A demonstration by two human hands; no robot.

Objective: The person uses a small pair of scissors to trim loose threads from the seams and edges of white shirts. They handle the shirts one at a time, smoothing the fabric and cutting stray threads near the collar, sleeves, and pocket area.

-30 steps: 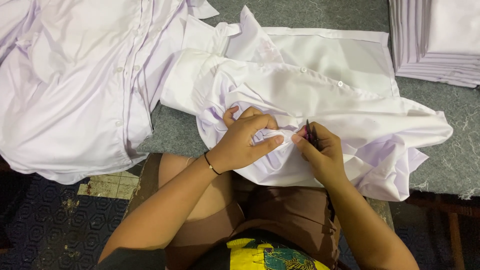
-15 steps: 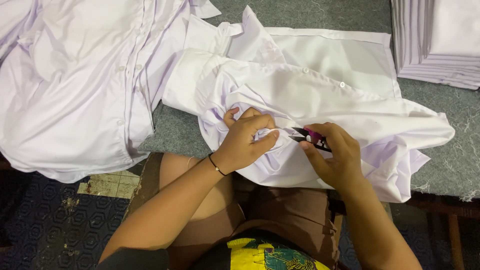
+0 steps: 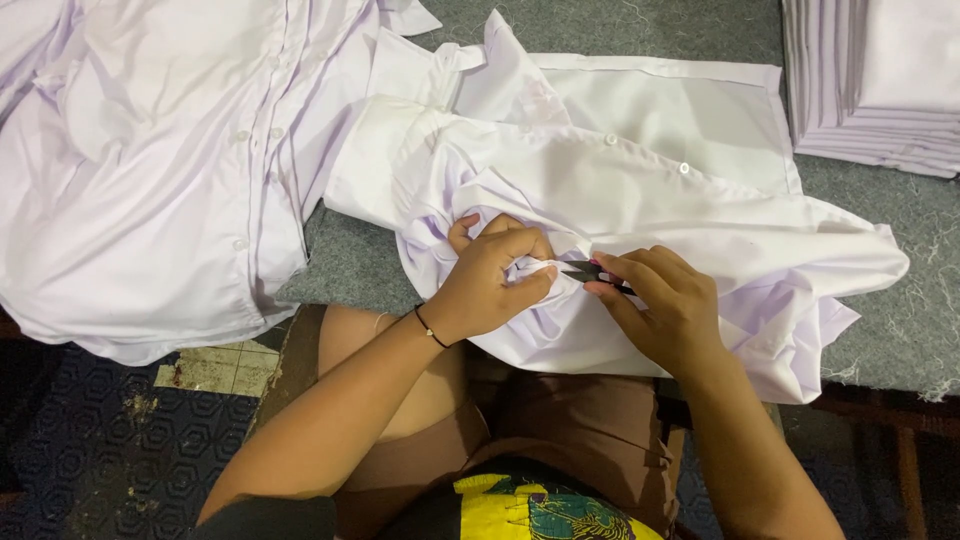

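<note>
A: Left hand (image 3: 490, 280)?
B: Closed, pinching a fold of the white shirt (image 3: 640, 200) spread on the grey table (image 3: 900, 330)
A: Right hand (image 3: 665, 305)?
B: At its three o'clock, clasping small thread snips (image 3: 585, 270), tips meeting the pinched fold

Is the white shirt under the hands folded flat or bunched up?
Bunched up: the white shirt lies creased, and the left hand pinches a gathered fold beside the right hand.
</note>
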